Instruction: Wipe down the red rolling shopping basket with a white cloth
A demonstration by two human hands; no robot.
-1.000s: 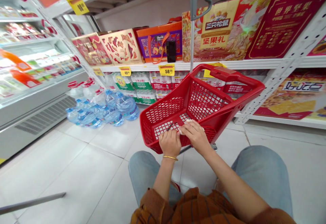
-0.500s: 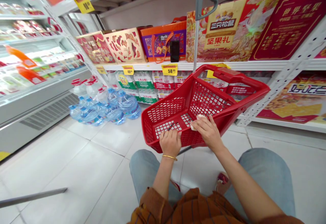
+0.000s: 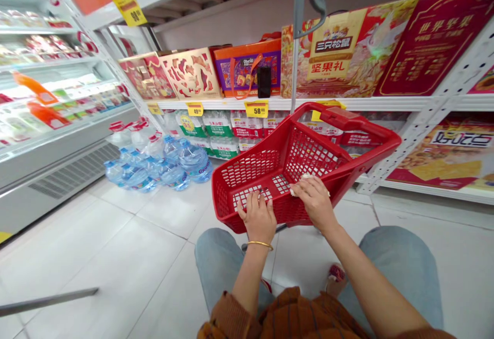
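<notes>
A red plastic shopping basket with mesh sides and a long handle stands tilted in front of my knees. My left hand rests on the near rim, its fingers spread and reaching over the edge, with nothing in them. Farther right along the same rim, my right hand presses a crumpled white cloth against the plastic. Only the edges of the cloth show around the fingers. The basket's inside holds nothing that I can make out beyond its mesh floor.
Large water bottles stand on the floor at left, beside a refrigerated display. Behind the basket, a white shelf carries gift boxes above packed bottles. A grey-handled pole rises behind the basket. A metal bar lies low at left.
My left hand has loosened from its curled hold on the rim and its fingers are now spread. The right hand stays on the rim with the cloth. The view has shifted slightly.
</notes>
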